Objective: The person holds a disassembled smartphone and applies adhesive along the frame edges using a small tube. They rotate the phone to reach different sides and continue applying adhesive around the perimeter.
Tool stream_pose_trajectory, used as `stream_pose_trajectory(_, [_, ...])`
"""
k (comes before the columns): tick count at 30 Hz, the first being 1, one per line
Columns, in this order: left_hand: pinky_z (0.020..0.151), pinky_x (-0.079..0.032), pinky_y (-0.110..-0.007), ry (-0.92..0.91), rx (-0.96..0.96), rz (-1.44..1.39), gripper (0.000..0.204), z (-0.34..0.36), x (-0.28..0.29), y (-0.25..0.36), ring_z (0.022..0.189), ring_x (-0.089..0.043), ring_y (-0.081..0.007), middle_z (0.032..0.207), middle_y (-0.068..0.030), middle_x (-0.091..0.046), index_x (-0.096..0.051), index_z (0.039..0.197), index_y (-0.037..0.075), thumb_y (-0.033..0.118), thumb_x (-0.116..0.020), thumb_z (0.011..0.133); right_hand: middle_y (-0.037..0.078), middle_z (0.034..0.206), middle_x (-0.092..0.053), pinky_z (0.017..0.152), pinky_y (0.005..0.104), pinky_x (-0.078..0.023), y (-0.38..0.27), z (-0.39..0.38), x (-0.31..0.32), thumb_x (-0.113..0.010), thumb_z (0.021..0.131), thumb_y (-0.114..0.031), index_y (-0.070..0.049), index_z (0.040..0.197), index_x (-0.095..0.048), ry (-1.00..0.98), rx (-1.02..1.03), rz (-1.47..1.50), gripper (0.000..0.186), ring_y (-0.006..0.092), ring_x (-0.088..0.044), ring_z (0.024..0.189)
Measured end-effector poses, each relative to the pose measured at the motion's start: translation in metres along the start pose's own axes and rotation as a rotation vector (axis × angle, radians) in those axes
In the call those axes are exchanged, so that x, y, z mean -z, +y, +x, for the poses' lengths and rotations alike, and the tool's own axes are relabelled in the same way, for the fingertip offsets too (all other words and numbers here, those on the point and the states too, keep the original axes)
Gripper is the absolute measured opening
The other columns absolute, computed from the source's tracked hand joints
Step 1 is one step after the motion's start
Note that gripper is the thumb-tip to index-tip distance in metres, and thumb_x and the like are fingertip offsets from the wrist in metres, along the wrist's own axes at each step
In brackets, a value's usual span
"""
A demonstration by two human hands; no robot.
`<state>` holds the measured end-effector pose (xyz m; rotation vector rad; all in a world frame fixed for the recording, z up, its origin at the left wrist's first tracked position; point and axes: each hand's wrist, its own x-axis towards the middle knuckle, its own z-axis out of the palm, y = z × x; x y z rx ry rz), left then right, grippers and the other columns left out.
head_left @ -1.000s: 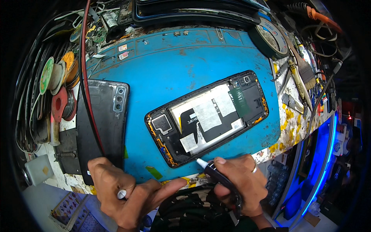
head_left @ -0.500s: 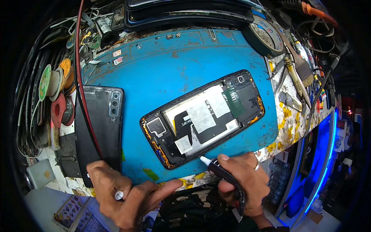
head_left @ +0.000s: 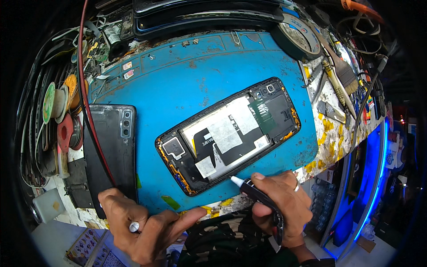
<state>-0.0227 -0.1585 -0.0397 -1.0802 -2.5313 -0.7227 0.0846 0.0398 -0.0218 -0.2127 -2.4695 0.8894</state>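
Observation:
On a blue work mat [head_left: 187, 84] lies an opened smartphone [head_left: 229, 133], tilted, its battery and inner parts bare. My right hand [head_left: 284, 204] grips a black glue tube [head_left: 260, 194], whose white nozzle points up and left, close to the phone's near long edge; whether it touches cannot be made out. My left hand [head_left: 142, 227] is closed at the near left, with a small whitish cap [head_left: 134, 227] showing between its fingers. Beside that hand lies a black phone back cover [head_left: 111, 147] with a camera cutout, partly under a red and black cable [head_left: 84, 75].
Solder spools [head_left: 55, 102] stand at the left. A roll of tape [head_left: 297, 36] sits at the mat's far right corner, near a brush [head_left: 346, 78] and tweezers. Stacked dark phone panels [head_left: 204, 20] fill the back. A green scrap [head_left: 170, 202] lies at the near edge.
The whole view has shifted slightly, so mat, phone and cover appear farther left. Relative to the phone, the nozzle is a little farther right along the near edge. Both hands keep their grip.

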Motion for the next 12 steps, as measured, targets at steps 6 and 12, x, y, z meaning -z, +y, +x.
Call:
stream_pose_trajectory(6, [0.109,-0.032,-0.053,-0.047,0.030,-0.025,0.050,0.0003,0.0037,0.0012,0.129,-0.046,-0.0417,0.126,-0.0397,-0.049,-0.060,0.064,0.006,0.043,-0.089,0.049,0.012,0.086,-0.069,0.061,0.0287,-0.049,-0.0001,-0.0009,-0.0001,-0.077,0.076,-0.013,0.007,0.111,-0.063,0.019,-0.023,-0.010,0.043,0.0198,-0.066,0.074])
stream_pose_trajectory(12, [0.110,-0.030,-0.053,-0.054,0.033,-0.089,0.048,0.0016,0.0039,0.0006,0.130,-0.044,-0.0428,0.127,-0.0400,-0.048,-0.060,0.064,0.007,0.042,-0.089,0.050,0.015,0.090,-0.070,0.063,0.0310,-0.051,0.0023,-0.0043,0.0009,-0.076,0.079,-0.014,0.005,0.115,-0.063,0.043,-0.058,-0.009,0.043,0.0211,-0.067,0.076])
